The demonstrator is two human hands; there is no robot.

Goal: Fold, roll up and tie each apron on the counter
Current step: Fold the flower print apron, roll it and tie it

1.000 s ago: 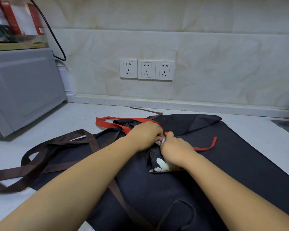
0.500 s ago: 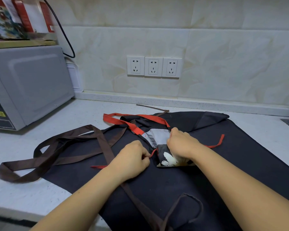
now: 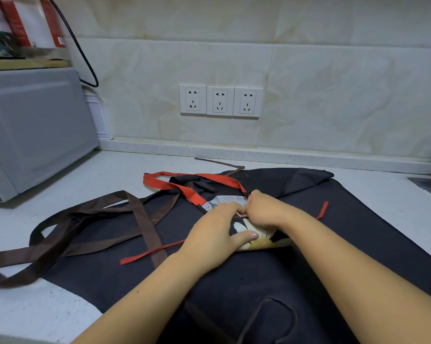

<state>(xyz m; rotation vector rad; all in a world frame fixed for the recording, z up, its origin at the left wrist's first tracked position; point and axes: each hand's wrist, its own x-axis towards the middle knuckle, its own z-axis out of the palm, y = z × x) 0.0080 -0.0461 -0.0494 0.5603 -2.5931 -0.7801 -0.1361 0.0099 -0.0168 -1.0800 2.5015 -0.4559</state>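
Note:
A small rolled apron (image 3: 256, 238) with a white and yellow print and red straps (image 3: 174, 184) lies on top of a large dark apron (image 3: 358, 244) spread flat on the counter. My left hand (image 3: 216, 234) rests over the roll's left end, thumb stretched along its front. My right hand (image 3: 266, 209) is curled at the top of the roll and pinches a strap where the two hands meet. One loose red strap end (image 3: 152, 253) trails left, another (image 3: 322, 211) pokes out to the right. The dark apron's brown straps (image 3: 85, 232) sprawl leftward.
A grey microwave (image 3: 33, 130) stands at the left with boxes stacked on top and a black cable behind it. Three wall sockets (image 3: 220, 101) sit on the tiled backsplash. The white counter (image 3: 35, 306) shows at the left front, and a sink edge (image 3: 430, 187) at the far right.
My left hand, which had pulled a red strap out to the left, has come back onto the roll and meets my right hand. The strap end now lies loose on the dark apron.

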